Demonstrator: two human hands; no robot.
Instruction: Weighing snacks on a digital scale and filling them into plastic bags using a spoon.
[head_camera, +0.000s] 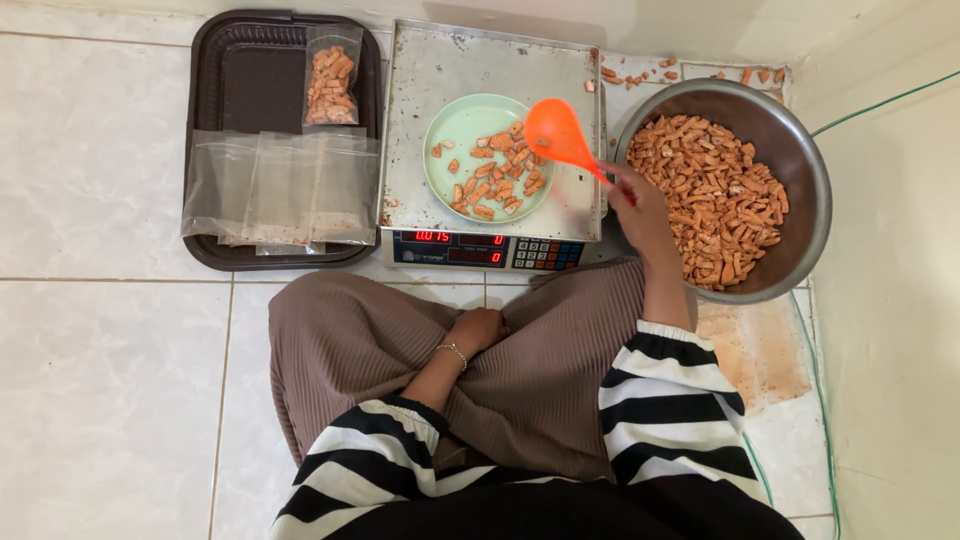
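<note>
A small clear bag of orange-brown snack pieces (331, 85) lies flat on a dark tray (205, 110), well left of the right hand (636, 205). Just below it, empty clear bags (280, 188) overlap in a row. The scale's display strip (455, 248), black with red digits, sits beyond the left hand (478, 328), beside a keypad (545, 254).

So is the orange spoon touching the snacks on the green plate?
Cannot tell. In the head view the orange ladle overlaps the snack pieces on the green plate, hiding any contact or gap.
</note>
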